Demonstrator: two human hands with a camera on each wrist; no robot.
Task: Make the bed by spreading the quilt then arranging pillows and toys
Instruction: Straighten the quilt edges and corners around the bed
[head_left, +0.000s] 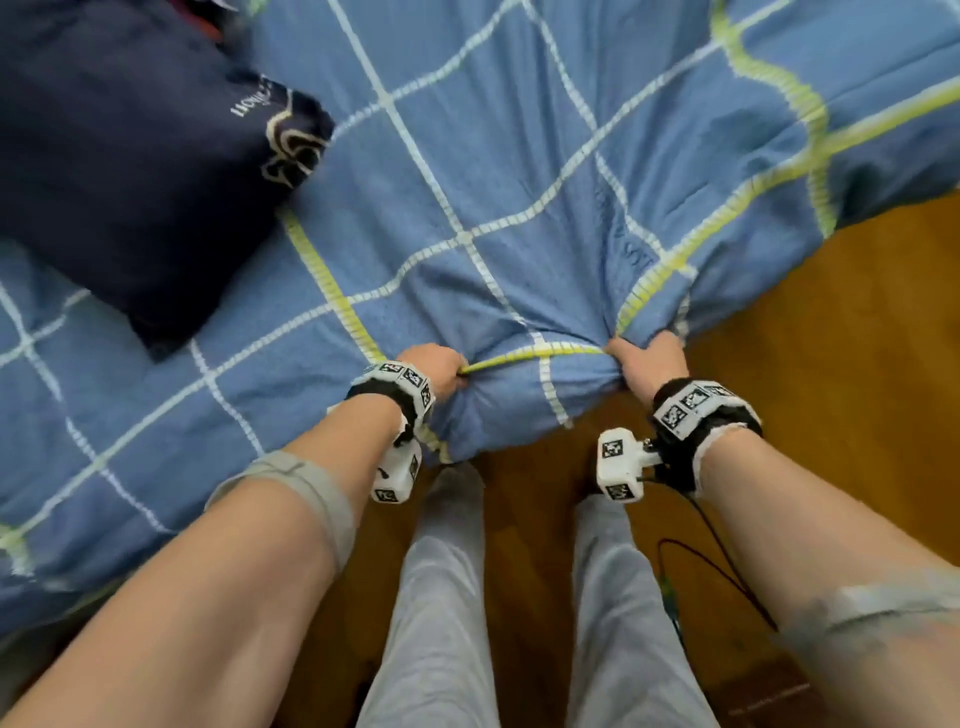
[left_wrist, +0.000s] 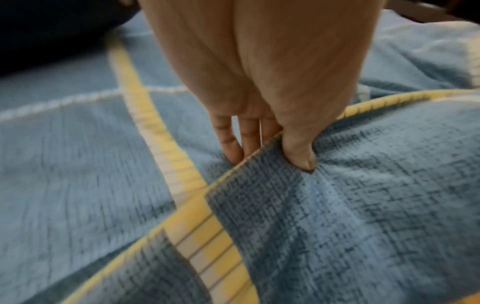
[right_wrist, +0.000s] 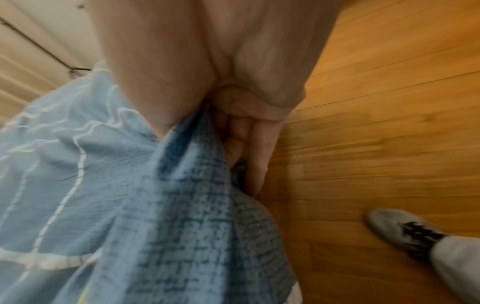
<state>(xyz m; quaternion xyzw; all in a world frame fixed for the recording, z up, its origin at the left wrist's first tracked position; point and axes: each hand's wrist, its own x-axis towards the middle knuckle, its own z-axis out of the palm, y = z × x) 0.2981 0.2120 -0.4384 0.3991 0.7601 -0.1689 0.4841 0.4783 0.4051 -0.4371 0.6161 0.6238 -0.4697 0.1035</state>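
a wooden floor (head_left: 831, 338) is seen beneath the bed edge. the blue quilt (head_left: 519, 182) is gripped at its near hem by the left hand (head_left: 434, 364) and right hand (head_left: 649, 358), fingers curled; it stretches away from both, equally near. a dark pillow (head_left: 130, 171) lies beyond the left hand.

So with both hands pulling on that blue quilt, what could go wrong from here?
1. The quilt already hangs off the bed over the wooden floor; more pull from the left hand and right hand might drag it onto the floor.
2. A black cable trails by the person's feet and could trip them.
3. The dark pillow lies on the quilt and may shift.
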